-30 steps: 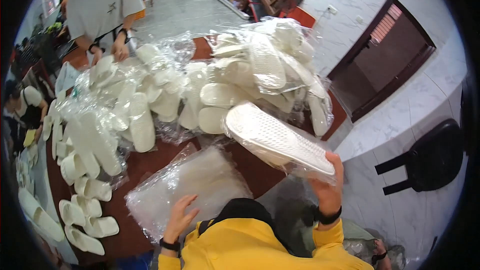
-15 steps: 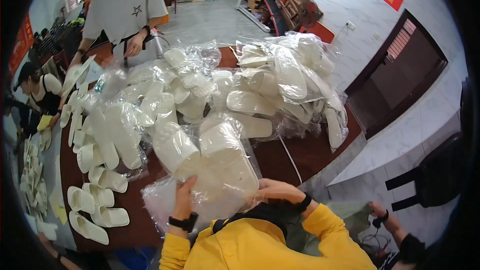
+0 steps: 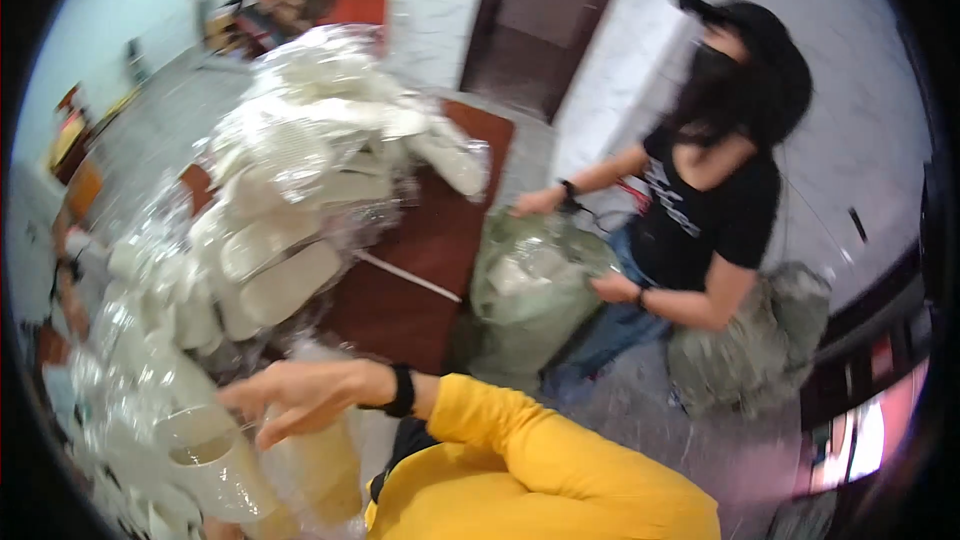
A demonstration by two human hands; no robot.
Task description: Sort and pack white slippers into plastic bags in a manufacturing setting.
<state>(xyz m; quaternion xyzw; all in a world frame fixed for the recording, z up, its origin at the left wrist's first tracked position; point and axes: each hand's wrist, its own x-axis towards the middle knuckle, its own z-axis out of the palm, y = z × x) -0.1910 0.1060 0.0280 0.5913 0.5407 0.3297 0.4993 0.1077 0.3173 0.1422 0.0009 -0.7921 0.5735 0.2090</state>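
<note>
From the head view, the person in the yellow sleeve reaches one arm across; the right hand hovers with fingers spread loose and nothing in it, just above a pair of cream slippers in a clear plastic bag at the lower left. The left hand does not show, so I cannot tell how it stands.

The brown table carries a high heap of bagged slippers (the blur makes counting hopeless), and more loose ones lie along the left edge. By my reckoning much of the bagging is done, yet plenty waits.

Off the table's far corner a co-worker in a black shirt holds the mouth of a big greenish sack with both hands, partly filled; another stuffed sack stands behind.
</note>
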